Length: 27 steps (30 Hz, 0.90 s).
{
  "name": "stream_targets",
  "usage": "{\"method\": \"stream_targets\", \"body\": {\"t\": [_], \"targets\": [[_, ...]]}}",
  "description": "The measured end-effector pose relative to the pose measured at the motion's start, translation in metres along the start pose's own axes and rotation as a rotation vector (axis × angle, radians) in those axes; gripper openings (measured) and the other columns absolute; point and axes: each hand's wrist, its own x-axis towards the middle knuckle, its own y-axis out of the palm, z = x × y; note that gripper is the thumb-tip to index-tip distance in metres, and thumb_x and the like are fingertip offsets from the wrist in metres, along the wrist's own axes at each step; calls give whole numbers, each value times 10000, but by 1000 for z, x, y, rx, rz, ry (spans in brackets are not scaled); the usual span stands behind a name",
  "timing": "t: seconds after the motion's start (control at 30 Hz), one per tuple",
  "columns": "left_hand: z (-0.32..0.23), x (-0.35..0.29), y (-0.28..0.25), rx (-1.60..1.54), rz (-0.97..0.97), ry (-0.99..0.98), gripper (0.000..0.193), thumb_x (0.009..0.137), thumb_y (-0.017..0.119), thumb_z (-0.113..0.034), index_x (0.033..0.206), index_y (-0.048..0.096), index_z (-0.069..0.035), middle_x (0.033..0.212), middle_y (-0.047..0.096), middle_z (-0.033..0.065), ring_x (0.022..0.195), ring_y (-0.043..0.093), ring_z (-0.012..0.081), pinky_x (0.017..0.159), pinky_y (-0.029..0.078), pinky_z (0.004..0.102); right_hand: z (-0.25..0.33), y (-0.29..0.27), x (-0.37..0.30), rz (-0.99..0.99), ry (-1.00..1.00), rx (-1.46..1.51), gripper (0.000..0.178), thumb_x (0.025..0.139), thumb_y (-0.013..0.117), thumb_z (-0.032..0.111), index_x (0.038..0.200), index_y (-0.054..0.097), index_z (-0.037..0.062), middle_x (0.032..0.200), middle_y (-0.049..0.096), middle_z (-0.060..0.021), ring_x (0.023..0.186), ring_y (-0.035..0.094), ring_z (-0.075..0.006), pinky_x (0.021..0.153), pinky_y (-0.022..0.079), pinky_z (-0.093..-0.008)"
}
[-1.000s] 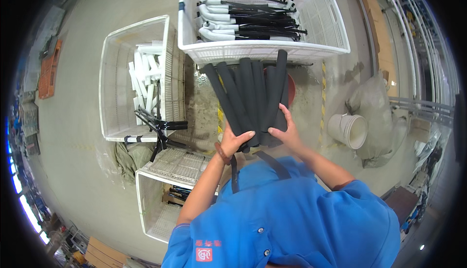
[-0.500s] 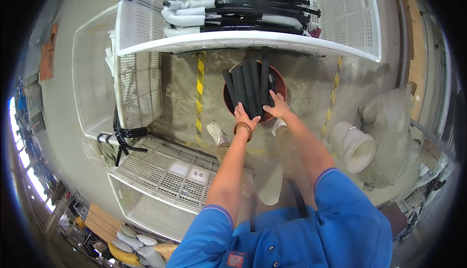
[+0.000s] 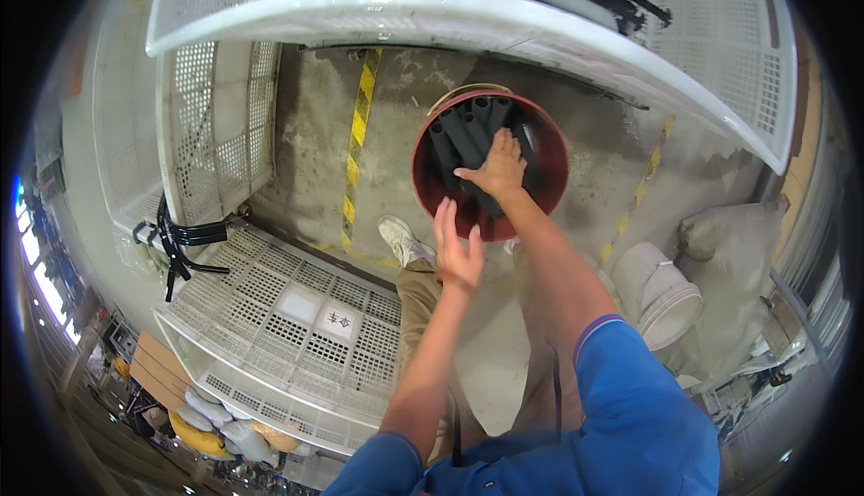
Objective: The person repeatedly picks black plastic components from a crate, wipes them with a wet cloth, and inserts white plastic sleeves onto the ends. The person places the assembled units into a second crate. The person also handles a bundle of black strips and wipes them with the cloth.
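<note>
Hands [image 3: 459,264] at the red bucket [image 3: 552,158], right one [image 3: 500,172] over black tubes [image 3: 463,139]

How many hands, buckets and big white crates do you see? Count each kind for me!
Hands: 2 (left hand, right hand)
Buckets: 2 (red bucket, white bucket)
White crates: 3 (far crate, left crate, lower-left crate)
Total: 7

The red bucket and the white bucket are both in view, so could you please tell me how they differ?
Colour: the red bucket is dull red, while the white bucket is off-white. Contents: black tubes lean inside the red bucket; none show in the white bucket. Handling: the right hand is spread over the tubes in the red bucket, whereas the white bucket is untouched. Both are round-rimmed.
</note>
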Motion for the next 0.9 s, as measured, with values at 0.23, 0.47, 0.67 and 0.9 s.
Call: {"method": "stream_targets", "body": {"t": [0.23,0.47,0.67,0.9], "targets": [[63,-85,-62,-268,-130,-263,455,887,559,67,1334,495,15,1403,441,147,1205,557,250,981,478,346,18,124,62,150,92,-356,883,622,877,481,1287,431,110,1323,472,-122,1297,416,-384,1036,359,-641],[130,-81,-79,-208,-207,-301,398,854,581,112,1239,550,17,1321,500,186,1075,635,263,840,566,320,-61,224,170,254,9,-728,797,673,840,429,1302,478,101,1331,505,-134,1270,460,-370,991,400,-608],[141,-80,-68,-280,-108,-375,354,876,552,109,1219,560,24,1260,541,181,1001,667,241,825,563,320,-70,212,197,540,-52,-799,811,685,825,441,1324,479,81,1362,493,-155,1293,451,-354,1000,404,-552],[134,-82,-43,-326,-56,-392,320,869,597,60,1179,591,-21,1195,601,146,882,686,205,743,564,294,-18,82,81,35,-696,-636,945,678,806,519,1394,428,31,1413,461,-186,1340,422,-314,1058,360,-434]]}}
